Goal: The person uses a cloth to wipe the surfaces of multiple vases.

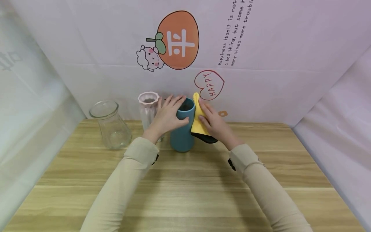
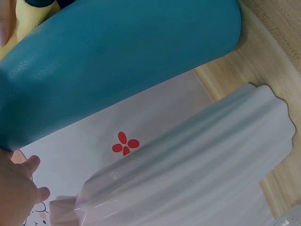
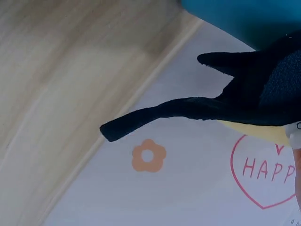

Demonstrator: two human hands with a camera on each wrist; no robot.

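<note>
A tall blue vase [image 1: 182,135] stands upright on the table near the back wall. My left hand [image 1: 166,119] holds it near the rim, thumb at the front and fingers reaching toward the back; in the left wrist view some fingertips [image 2: 30,165] show beside its top end. On the vase's right side, my right hand [image 1: 215,124] holds a folded cloth [image 1: 200,124], yellow on one face and black on the other, against the vase. The cloth's dark folds [image 3: 188,108] hang loose in the right wrist view. My right fingers are mostly hidden there.
Left of the blue vase stands a fluted vase [image 1: 147,112] with a pink scalloped rim, close to my left wrist. A clear glass vase [image 1: 114,129] is farther left. The wooden table [image 1: 185,193] ends at a white printed backdrop [image 1: 261,90].
</note>
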